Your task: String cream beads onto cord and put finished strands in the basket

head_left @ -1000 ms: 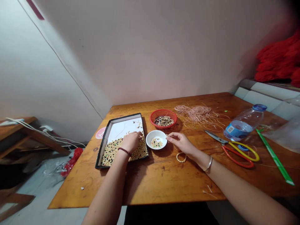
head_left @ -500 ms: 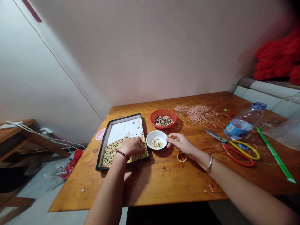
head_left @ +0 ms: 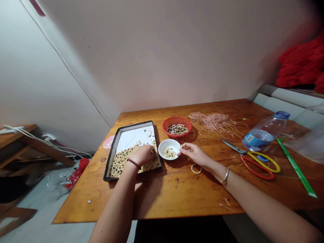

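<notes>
My left hand (head_left: 143, 155) is over the right part of a black-rimmed tray (head_left: 107, 165), just above a layer of small beads (head_left: 121, 162), mostly cream with dark and green ones. Its fingers are curled together; whatever is in them is hidden. At the right rim of a small white bowl (head_left: 162, 147) holding loose beads, my right hand (head_left: 193, 152) pinches a thin cord, barely visible at the fingertips. Below that hand a ring of cream beads (head_left: 196, 169) lies on the table.
Behind the bowl is a red basket (head_left: 165, 128) of mixed beads, beside a tangle of pink cord (head_left: 215, 122). Scissors (head_left: 249, 158), a water bottle (head_left: 264, 131) and a green strip (head_left: 296, 167) are on the right. The wooden table (head_left: 162, 199) meets a wall.
My left hand has risen slightly from the beads, its fingertips drawn up and curled. The right hand stays beside the bowl. The view has shifted a little.
</notes>
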Demonstrator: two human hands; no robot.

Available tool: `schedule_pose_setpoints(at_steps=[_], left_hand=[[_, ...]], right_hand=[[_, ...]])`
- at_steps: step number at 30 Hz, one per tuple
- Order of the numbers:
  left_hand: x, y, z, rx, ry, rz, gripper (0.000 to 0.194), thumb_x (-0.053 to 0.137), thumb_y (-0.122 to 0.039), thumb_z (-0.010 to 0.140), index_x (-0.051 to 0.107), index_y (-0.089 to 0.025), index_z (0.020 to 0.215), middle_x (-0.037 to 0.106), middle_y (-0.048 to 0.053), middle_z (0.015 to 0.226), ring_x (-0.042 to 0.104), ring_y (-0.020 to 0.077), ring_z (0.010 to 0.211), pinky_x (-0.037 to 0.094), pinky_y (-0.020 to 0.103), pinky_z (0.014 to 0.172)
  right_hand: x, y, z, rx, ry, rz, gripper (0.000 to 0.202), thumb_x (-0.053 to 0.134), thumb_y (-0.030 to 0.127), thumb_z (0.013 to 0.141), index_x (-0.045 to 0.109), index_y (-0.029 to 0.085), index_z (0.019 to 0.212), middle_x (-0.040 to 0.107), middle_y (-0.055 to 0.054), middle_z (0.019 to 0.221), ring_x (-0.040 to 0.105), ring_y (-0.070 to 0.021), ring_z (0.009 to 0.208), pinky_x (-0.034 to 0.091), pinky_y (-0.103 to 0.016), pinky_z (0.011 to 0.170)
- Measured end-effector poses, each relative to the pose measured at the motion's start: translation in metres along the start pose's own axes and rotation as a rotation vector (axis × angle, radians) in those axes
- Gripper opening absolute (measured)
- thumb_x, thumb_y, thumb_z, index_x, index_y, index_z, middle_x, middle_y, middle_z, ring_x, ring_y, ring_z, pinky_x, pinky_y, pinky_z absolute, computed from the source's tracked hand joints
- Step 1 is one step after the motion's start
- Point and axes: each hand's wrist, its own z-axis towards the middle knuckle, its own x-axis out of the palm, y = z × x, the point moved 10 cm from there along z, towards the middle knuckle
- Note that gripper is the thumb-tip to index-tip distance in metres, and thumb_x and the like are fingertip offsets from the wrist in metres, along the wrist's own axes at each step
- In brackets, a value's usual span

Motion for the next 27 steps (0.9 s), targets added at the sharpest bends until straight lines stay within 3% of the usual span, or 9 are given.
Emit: schedule_pose_setpoints(at_steps=[11, 19, 23, 27], left_hand=[[-0.012, 0.018, 0.002, -0.072, -0.113, -0.009, 0.018, 0.058, -0.02, 0.077, 0.075, -0.019, 0.083, 0.073, 0.007, 0.082, 0.065, 0.0187, 0.075, 0.046, 0.026, 0.07], [-0.018, 0.018, 0.0, -0.092, -0.172, -0.04, 0.018, 0.058, -0.019, 0.078, 0.074, -0.02, 0.085, 0.073, 0.007, 0.083, 0.066, 0.0195, 0.077, 0.046, 0.026, 0.069], [-0.031, 0.008, -0.002, -0.068, -0.279, -0.086, 0.022, 0.052, -0.024, 0.085, 0.073, -0.019, 0.091, 0.073, 0.008, 0.092, 0.066, 0.02, 0.085, 0.046, 0.026, 0.073], [-0.038, -0.021, -0.004, 0.104, -0.384, -0.247, 0.021, 0.056, -0.029, 0.087, 0.072, -0.017, 0.092, 0.073, 0.005, 0.091, 0.066, 0.0174, 0.081, 0.046, 0.024, 0.072]], right_hand=[[-0.009, -0.008, 0.003, -0.005, -0.07, -0.04, 0.031, 0.067, 0.043, 0.073, 0.057, 0.018, 0.086, 0.074, -0.008, 0.079, 0.07, -0.0214, 0.077, 0.05, -0.034, 0.077], [-0.01, -0.009, 0.003, -0.004, -0.087, -0.044, 0.029, 0.067, 0.043, 0.073, 0.058, 0.018, 0.084, 0.074, -0.008, 0.077, 0.07, -0.0214, 0.076, 0.05, -0.035, 0.075], [-0.011, -0.008, 0.003, -0.008, -0.091, -0.046, 0.028, 0.067, 0.041, 0.073, 0.058, 0.017, 0.084, 0.073, -0.007, 0.076, 0.069, -0.0206, 0.075, 0.05, -0.033, 0.075], [-0.011, -0.008, 0.003, -0.002, -0.089, -0.035, 0.027, 0.068, 0.04, 0.072, 0.058, 0.017, 0.083, 0.072, -0.006, 0.074, 0.069, -0.0202, 0.075, 0.05, -0.033, 0.075]])
